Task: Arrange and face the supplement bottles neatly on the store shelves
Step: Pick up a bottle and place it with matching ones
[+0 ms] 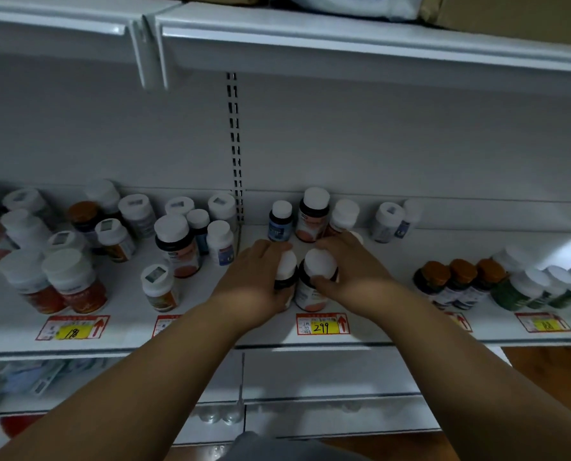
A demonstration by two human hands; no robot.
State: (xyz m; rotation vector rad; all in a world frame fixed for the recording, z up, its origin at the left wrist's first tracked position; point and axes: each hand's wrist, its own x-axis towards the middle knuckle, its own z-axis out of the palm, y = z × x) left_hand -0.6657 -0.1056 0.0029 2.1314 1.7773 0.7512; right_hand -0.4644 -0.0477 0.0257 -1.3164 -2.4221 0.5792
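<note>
Plastic, dark-bodied and white-capped, the two bottles at the front of the shelf (410, 334) look light, rigid and somewhat slick, so they should slide or turn easily and tip if pushed high up; a hold around the body below the cap seems safest for facing the label outward. The left hand (256, 277) is wrapped around the left bottle (285, 271), and the right hand (350, 271) grips the right bottle (315, 277) beside it, just behind the 299 price tag (322, 324). Three more bottles (314, 214) stand behind these, two further right near the back wall. Right of the hands sits a tidy row of three orange-capped bottles (462, 281), then white-capped green ones, count unclear; the scattered left group numbers well over a dozen
</note>
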